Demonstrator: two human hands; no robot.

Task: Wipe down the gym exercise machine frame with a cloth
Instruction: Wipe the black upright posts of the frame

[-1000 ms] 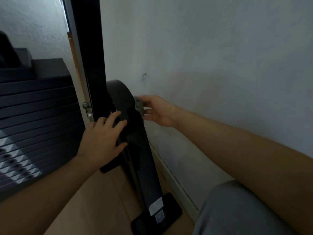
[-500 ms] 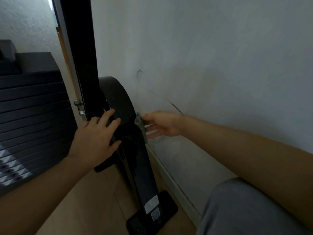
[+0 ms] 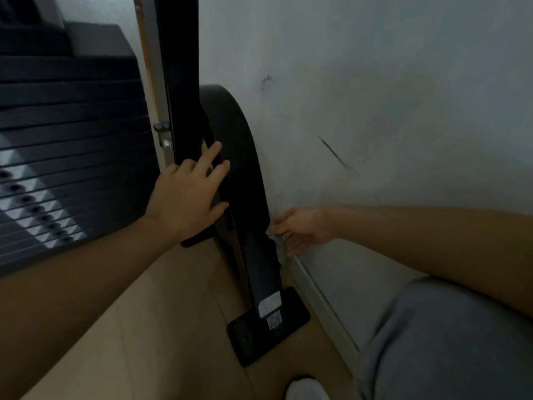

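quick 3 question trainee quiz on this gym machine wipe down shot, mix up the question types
1. True or false: the left hand lies flat and open on the black machine frame.
2. Multiple choice: where is the grey cloth? A) on the floor B) draped over the weight stack C) pinched in the right hand at the frame's wall-side edge
3. Fill in: the frame's lower end, near the floor, carries pale ____.

Key: 1 true; 2 C; 3 stickers
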